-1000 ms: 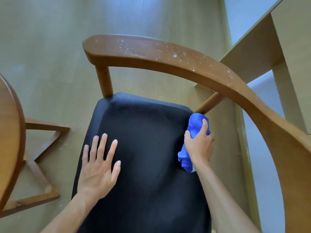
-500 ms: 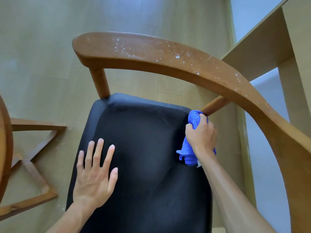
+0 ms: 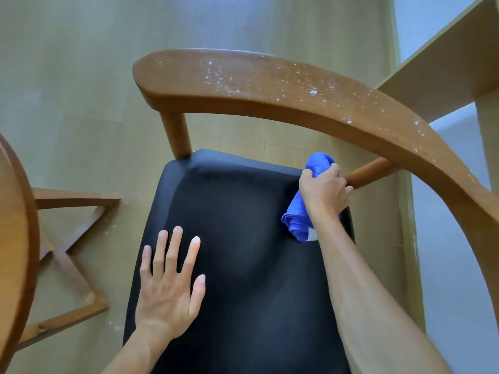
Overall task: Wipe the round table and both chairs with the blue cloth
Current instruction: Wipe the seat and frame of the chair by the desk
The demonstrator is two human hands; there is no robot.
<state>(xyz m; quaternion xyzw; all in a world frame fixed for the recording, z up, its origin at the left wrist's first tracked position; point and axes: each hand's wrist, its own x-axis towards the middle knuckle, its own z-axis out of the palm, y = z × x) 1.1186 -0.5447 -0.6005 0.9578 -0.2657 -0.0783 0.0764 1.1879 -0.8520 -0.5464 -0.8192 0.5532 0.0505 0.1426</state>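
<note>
Bunched blue microfibre cloth: soft, light, best held bunched | right hand clamps it, far-right seat corner | left hand flat, fingers spread, on black padded seat

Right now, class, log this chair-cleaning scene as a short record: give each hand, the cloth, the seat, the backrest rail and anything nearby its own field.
left hand: flat, fingers spread, pressing on the seat
right hand: grips the blue cloth at the seat's far right corner
blue cloth: bunched, touching the seat
black seat cushion: dark, padded
curved wooden backrest rail: dotted with white specks, not yet wiped
round table: edge at left
floor: pale wood
</note>
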